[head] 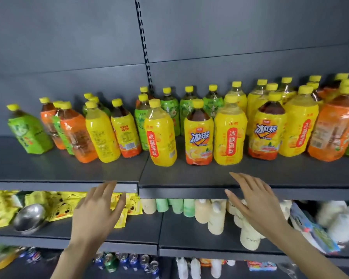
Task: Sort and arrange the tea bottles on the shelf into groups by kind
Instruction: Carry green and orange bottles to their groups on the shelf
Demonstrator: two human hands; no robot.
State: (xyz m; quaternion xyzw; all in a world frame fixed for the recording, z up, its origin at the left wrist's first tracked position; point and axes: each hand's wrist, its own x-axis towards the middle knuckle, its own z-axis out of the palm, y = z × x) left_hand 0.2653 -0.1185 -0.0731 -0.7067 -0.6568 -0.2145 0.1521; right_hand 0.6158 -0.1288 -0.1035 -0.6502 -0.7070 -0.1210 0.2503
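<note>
**Trainee:** Which step is in hand?

**Instructor:** The approach, prior to any grasp. The tea bottles (129, 133) stand mixed along the shelf (69, 172) from its left end to its right end. Green, orange and two yellow kinds alternate in the front row. A run of green bottles (189, 111) stands together at the back edge, near the centre.

**Trainee:** State of the hands?

**Instructor:** The left hand (97, 210) is spread flat, fingers straight, holding nothing. Its fingertips lie at the front edge of the shelf, left of centre. The right hand (254, 202) is likewise flat and empty. Its fingertips reach over the front edge, near a pear bottle (230, 135).

**Trainee:** What does the next move call for?

**Instructor:** As a judgement: select one kind and clear a zone for it. The iced tea bottle (198, 135) stands between two pear bottles, so lifting it out would let those two close up. Grasp at the body and keep the bottle upright. Watch the neighbours, since the bottles stand touching or just beside one another. The green bottle (29, 133) at the left end appears tilted, though the wide lens may account for that.
</note>
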